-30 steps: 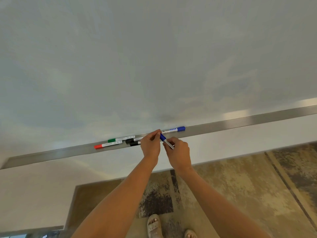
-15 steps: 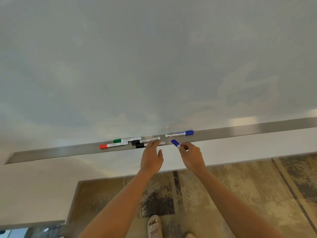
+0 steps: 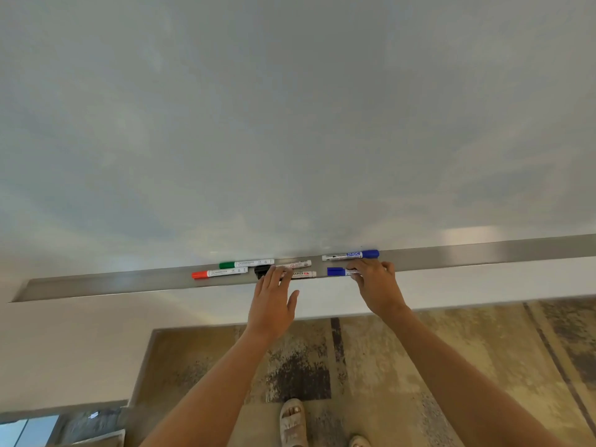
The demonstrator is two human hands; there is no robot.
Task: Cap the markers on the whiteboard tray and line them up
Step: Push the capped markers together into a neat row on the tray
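Observation:
A long metal tray (image 3: 467, 253) runs under the whiteboard (image 3: 290, 124). On it lie a capped red marker (image 3: 219, 272), a capped green marker (image 3: 246, 263), two black-capped markers (image 3: 298, 264) side by side, and a capped blue marker (image 3: 350, 255) at the back. My right hand (image 3: 375, 285) holds a second blue-capped marker (image 3: 337, 271) low over the tray's front, cap pointing left. My left hand (image 3: 272, 301) is open, fingertips over the black markers' caps; whether they touch is unclear.
Below the tray is a white wall (image 3: 96, 333), then a patterned brown carpet (image 3: 371, 366) with my sandalled feet (image 3: 292, 421). The tray stretches bare to the left (image 3: 96, 283) and far right.
The hands have separated. My right hand carried the capped blue marker right and down to the tray's front. My left hand let go and spread open over the black markers.

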